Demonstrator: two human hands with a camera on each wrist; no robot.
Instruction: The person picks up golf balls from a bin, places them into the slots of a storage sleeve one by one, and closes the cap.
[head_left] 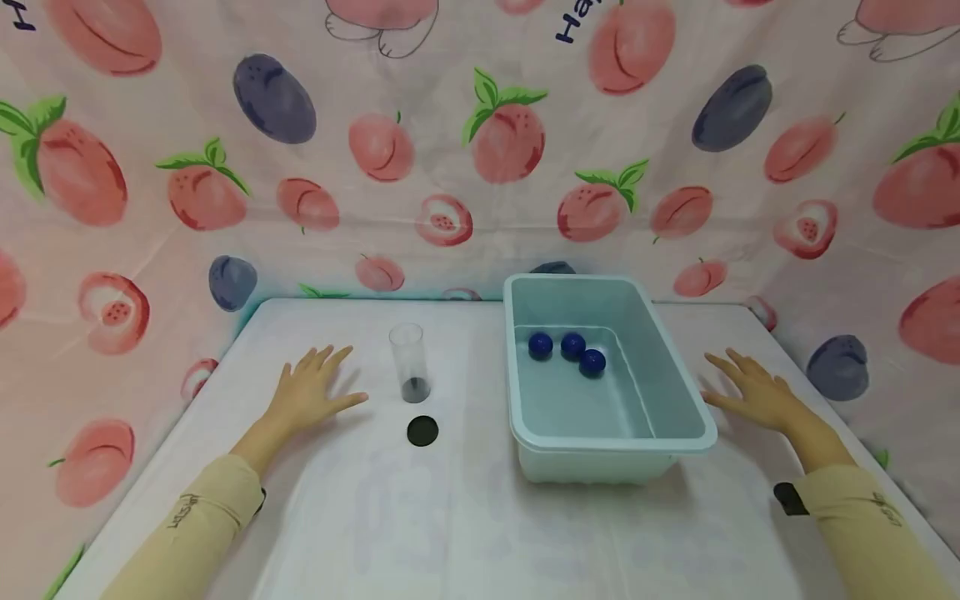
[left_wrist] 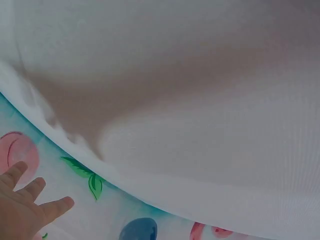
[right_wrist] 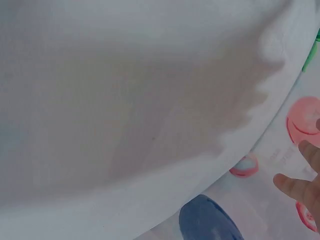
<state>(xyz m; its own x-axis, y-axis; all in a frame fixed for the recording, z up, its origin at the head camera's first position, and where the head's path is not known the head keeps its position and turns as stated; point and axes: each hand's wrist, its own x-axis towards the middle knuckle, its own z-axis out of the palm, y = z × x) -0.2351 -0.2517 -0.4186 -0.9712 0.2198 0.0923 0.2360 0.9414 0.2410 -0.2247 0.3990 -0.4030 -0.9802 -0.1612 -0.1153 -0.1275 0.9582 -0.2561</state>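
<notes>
My left hand [head_left: 306,398] hovers over the left side of the white table with its fingers spread and nothing in it. To its right stands a clear plastic cylinder [head_left: 409,360] with a dark bottom. A round black disc [head_left: 423,431] lies flat just in front of the cylinder. Fingers spread and holding nothing, my right hand [head_left: 757,395] is beside the right wall of a pale blue-green tub [head_left: 615,462]. Inside the tub, three dark blue balls [head_left: 573,346] sit close together toward the back left. The wrist views show part of the left hand [left_wrist: 25,207] and the right hand [right_wrist: 305,187].
The white table [head_left: 337,517] ends at the back against a fruit-printed cloth [head_left: 450,150], which also hangs along both sides. The tub's raised rim [head_left: 611,443] stands well above the tabletop. A small black item [head_left: 791,498] shows at the right sleeve.
</notes>
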